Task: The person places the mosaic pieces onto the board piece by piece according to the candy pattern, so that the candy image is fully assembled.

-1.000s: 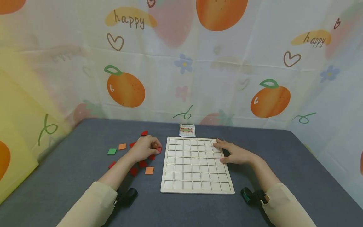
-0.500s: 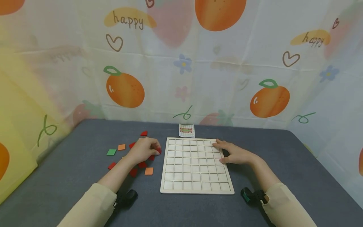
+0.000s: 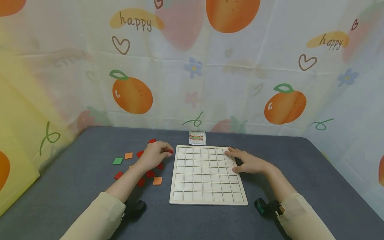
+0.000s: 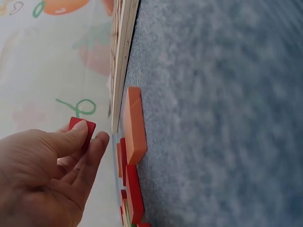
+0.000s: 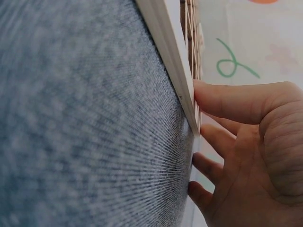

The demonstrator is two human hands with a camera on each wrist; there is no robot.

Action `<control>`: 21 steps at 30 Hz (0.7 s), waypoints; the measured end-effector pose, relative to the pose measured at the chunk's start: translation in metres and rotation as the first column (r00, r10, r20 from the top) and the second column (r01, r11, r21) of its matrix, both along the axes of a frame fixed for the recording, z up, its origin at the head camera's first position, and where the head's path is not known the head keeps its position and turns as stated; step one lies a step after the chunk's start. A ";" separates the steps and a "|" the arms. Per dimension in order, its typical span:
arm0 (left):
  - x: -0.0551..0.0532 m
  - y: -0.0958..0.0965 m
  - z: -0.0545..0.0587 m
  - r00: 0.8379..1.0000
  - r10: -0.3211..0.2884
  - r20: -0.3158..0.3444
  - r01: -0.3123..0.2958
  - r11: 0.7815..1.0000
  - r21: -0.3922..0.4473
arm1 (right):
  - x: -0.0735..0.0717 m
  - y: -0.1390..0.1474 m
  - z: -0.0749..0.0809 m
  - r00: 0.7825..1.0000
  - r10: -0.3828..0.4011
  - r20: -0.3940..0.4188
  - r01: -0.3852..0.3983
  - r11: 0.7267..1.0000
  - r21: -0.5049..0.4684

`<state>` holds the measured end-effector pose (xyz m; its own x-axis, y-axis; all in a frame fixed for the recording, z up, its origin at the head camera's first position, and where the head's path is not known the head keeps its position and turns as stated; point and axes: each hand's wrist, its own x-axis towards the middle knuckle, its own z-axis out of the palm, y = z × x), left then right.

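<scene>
My left hand (image 3: 153,156) pinches a small red tile (image 4: 90,127) between thumb and fingers, raised above the table just left of the board. A pale wooden grid board (image 3: 208,178) lies flat in the middle of the table, and no tiles show in its cells. On its right edge rests my right hand (image 3: 250,162), fingers spread and nearly straight. In the right wrist view the thumb (image 5: 227,98) touches the board's rim. Several red tiles (image 3: 150,174) lie under and around the left hand, partly covered by it.
Left of the board lie two orange tiles, one near its side (image 3: 157,181) and one farther off (image 3: 128,155), plus a green tile (image 3: 118,161). A small card with a coloured grid pattern (image 3: 197,138) stands behind the board, near the printed curtain (image 3: 168,110).
My left hand has lifted the red tile and moved slightly away from me and to the right, towards the board's far left corner. The right hand and board have stayed put.
</scene>
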<state>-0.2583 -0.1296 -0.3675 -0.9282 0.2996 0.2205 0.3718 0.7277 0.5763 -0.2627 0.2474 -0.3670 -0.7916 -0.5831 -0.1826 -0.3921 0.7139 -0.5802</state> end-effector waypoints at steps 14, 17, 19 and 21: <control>-0.001 0.015 0.000 0.998 -0.048 0.051 0.042 0.992 0.120 | 0.002 -0.002 0.001 1.000 -0.005 -0.002 0.005 1.000 0.008; -0.001 0.018 0.001 0.998 -0.048 0.050 0.041 0.992 0.119 | 0.002 -0.002 0.002 1.000 -0.006 0.001 0.006 1.000 0.004; -0.001 0.020 0.000 0.997 -0.054 0.047 0.049 0.992 0.113 | 0.002 -0.002 0.002 1.000 -0.008 0.002 0.008 1.000 0.002; -0.002 0.022 -0.002 0.997 -0.062 0.033 0.059 0.993 0.100 | 0.002 -0.001 0.002 1.000 -0.013 0.002 0.013 1.000 0.002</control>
